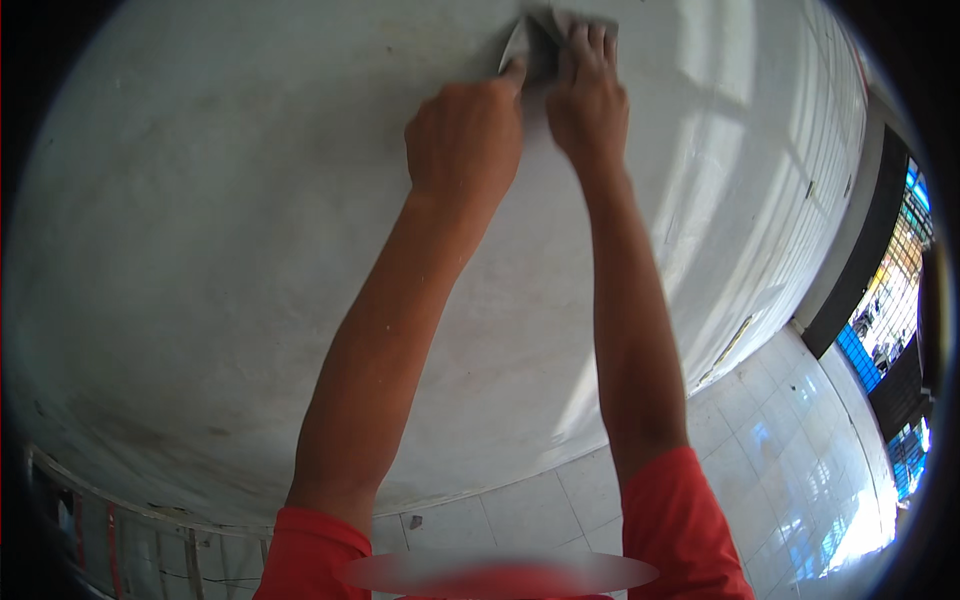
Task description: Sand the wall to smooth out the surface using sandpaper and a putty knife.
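Both arms reach up in front of a pale, smooth-coated wall (300, 247) with grey and brownish smudges. My left hand (469, 135) is closed around a metal putty knife (516, 46), its thumb towards the light, pointed-looking blade. Beside it on the right, my right hand (590, 97) has its fingers laid over a flat grey plate or blade (611, 31), which sticks out past the fingertips. The two flat tools meet or overlap between the hands; blur and dark shadow hide exactly how they touch. Both handles are hidden.
Pale floor tiles (525, 510) run along the wall's foot, with a small dark fragment (416, 521) on them. A ladder-like frame (193, 562) lies at lower left. On the right are a dark door or window frame (855, 247) and a bright grille (892, 300).
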The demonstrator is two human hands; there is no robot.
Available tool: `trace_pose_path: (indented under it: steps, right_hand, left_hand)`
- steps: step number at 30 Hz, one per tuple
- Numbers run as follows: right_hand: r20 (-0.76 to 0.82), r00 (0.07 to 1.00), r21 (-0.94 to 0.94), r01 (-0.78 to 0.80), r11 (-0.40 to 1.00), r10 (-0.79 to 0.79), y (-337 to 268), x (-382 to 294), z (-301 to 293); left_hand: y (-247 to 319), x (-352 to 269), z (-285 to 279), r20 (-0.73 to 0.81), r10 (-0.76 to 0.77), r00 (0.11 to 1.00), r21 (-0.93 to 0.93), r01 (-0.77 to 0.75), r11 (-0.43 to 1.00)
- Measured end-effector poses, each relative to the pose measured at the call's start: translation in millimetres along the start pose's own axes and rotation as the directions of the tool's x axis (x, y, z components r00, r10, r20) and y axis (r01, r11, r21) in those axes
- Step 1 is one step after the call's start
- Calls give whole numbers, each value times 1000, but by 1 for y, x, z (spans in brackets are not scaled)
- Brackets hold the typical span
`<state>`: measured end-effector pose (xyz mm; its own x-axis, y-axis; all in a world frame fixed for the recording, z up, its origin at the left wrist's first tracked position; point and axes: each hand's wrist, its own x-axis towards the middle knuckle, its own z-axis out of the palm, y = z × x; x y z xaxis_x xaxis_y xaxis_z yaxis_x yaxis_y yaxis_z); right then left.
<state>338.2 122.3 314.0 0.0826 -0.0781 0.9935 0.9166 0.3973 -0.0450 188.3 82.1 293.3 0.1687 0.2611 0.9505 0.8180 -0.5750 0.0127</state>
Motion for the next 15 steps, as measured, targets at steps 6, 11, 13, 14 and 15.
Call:
trace_pose_path:
  steps: [6, 11, 13, 14, 15]
  right_hand:
    - [83, 997, 60, -4, 998, -1, 0, -94, 0]
    - [421, 892, 163, -252, 954, 163, -56, -247, -51]
    - [418, 898, 119, -207, 971, 140, -50, -240, -57]
    - [359, 927, 127, -160, 979, 105, -37, -228, -52]
    - [299, 952, 141, -117, 983, 71, -23, -208, -40]
  left_hand:
    - [6, -81, 12, 185, -127, 975, -4, 129, 992]
    - [1, -223, 15, 268, -246, 931, -2, 256, 967]
    - [8, -211, 19, 271, -213, 939, 13, 218, 976]
    - [10, -201, 22, 276, -182, 944, 33, 180, 983]
    - [14, -179, 26, 264, -150, 953, 10, 153, 988]
